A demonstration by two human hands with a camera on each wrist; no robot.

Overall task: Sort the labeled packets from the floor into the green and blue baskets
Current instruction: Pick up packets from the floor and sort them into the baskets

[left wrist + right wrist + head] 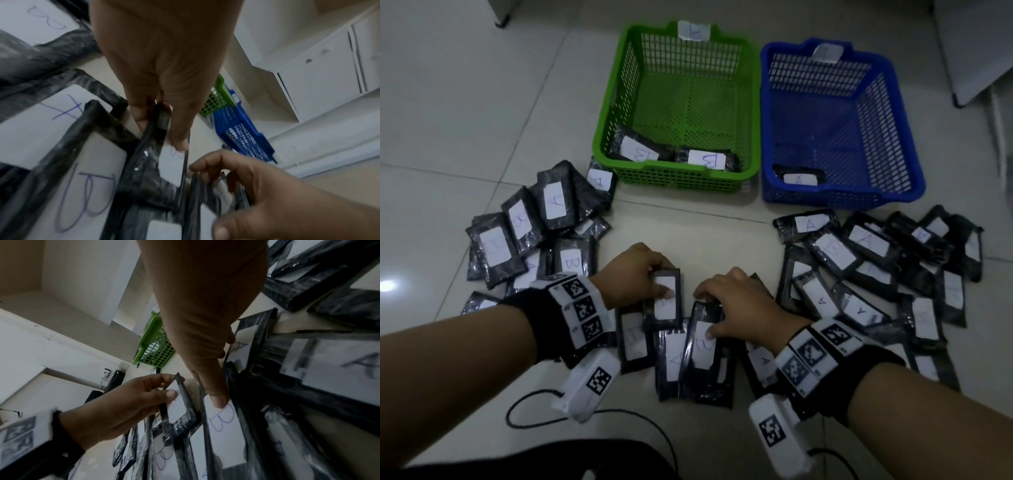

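Black packets with white lettered labels lie in heaps on the floor. My left hand [659,281] pinches the top edge of one packet [663,301], lifted a little off the middle heap; its letter is mostly hidden by my thumb. My right hand [704,313] grips a packet labeled B [702,346], thumb on the label [223,426] and fingers curled over its far edge. The green basket [674,176] holds two B packets [705,159]. To its right, the blue basket [839,198] holds one A packet [799,178].
More packets lie in a left heap [534,233] and a larger right heap [876,274]. A black cable [619,414] runs over the floor near my left wrist. White cabinets [976,48] stand at the back right. Bare tile lies between the heaps and baskets.
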